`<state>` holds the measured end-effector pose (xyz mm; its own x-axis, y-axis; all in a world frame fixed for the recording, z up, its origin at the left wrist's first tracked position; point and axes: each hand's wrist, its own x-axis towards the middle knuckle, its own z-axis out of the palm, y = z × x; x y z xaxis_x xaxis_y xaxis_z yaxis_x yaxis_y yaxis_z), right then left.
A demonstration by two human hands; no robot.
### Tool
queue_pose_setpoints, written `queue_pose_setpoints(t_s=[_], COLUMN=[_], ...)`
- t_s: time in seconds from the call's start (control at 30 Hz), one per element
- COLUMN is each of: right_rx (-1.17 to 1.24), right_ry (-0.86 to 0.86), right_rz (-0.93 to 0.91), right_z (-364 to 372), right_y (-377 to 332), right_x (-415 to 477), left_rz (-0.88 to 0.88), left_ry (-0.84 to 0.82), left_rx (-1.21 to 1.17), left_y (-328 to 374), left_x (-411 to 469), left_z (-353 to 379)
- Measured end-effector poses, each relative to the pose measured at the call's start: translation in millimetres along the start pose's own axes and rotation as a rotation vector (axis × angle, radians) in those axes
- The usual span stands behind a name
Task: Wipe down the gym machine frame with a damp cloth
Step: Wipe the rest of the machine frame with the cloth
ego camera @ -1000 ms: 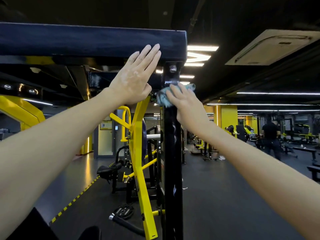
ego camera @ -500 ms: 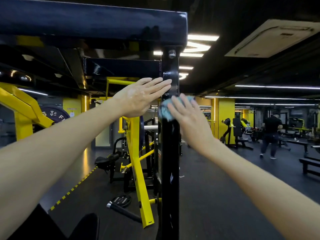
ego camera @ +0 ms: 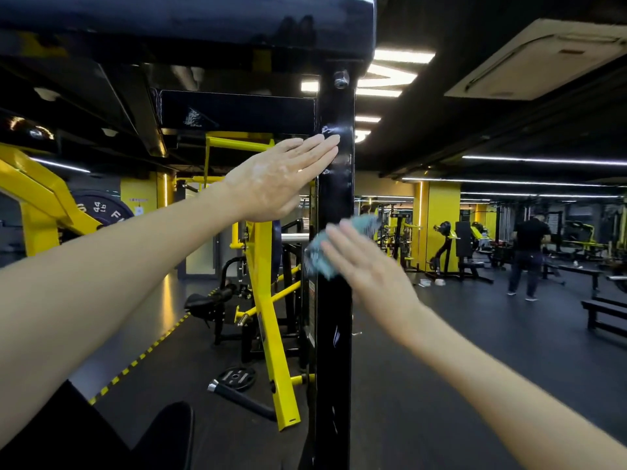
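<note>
A black upright post point(ego camera: 334, 351) of the machine frame rises through the middle of the view and meets a black crossbeam point(ego camera: 190, 25) overhead. My right hand point(ego camera: 368, 266) presses a light-blue cloth point(ego camera: 320, 254) flat against the post at mid height, fingers straight. My left hand point(ego camera: 281, 179) rests higher up with straight fingers, its fingertips touching the post's left edge. Wet streaks shine on the post above the cloth.
A yellow plate-loaded machine point(ego camera: 268, 300) stands just left of the post, with a weight plate point(ego camera: 235, 378) on the floor by it. A person in black point(ego camera: 527, 256) stands far right among benches point(ego camera: 607, 312) and more machines. Open dark floor lies to the right.
My right hand has slid the cloth down the post from just under the crossbeam to mid height. My left hand came off the crossbeam and now touches the post lower down.
</note>
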<state>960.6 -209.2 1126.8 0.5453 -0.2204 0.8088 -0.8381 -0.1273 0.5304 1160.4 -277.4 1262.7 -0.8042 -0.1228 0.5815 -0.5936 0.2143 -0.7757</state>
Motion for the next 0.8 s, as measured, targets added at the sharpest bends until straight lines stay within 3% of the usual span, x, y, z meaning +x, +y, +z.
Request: queue_pose_setpoints(t_s=[0.17, 0.37, 0.5, 0.67, 0.8], right_rx=[0.016, -0.034, -0.075, -0.053, -0.018], right_ry=[0.025, -0.025, -0.072, -0.033, 0.035], right_rz=[0.244, 0.105, 0.059, 0.197, 0.219], right_z=[-4, 12, 7, 4, 18], right_y=[18, -33, -17, 9, -11], right_x=[45, -46, -33, 24, 2], left_rz=[-0.011, -0.041, -0.054, -0.074, -0.017], left_ry=[-0.012, -0.001, 0.005, 0.023, 0.02], left_rx=[-0.017, -0.029, -0.058, -0.097, -0.072], left_y=[0, 8, 16, 19, 24], left_x=[0, 0, 0, -1, -5], left_z=[-2, 0, -3, -2, 5])
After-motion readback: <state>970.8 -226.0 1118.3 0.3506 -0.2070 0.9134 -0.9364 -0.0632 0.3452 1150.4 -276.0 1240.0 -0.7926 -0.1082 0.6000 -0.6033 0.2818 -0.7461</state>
